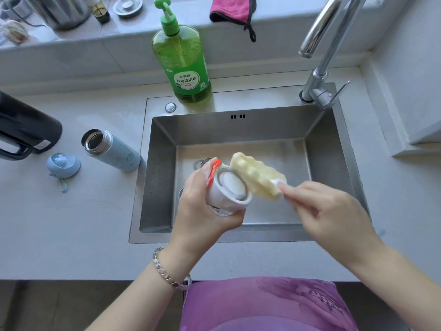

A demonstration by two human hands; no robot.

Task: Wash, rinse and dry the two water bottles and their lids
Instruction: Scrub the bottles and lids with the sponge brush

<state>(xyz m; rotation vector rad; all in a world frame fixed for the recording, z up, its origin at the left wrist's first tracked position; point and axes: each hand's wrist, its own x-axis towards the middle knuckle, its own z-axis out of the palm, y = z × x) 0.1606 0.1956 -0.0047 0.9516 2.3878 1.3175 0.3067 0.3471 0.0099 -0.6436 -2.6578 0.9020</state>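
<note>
Over the steel sink (238, 130), my left hand (202, 211) grips a white lid with an orange strap (229, 189), its inside turned up. My right hand (324, 206) pinches the handle of a yellow sponge brush (257, 175), whose head lies against the lid's rim. On the counter to the left stands an open light-blue bottle (112, 151), and its blue lid (63, 164) lies beside it. A second bottle is partly hidden in the sink behind my left hand.
A green dish-soap pump bottle (183, 60) stands behind the sink. The tap (319, 75) rises at the back right. A black kettle (23, 130) sits at far left. A pink cloth (231, 8) hangs on the ledge.
</note>
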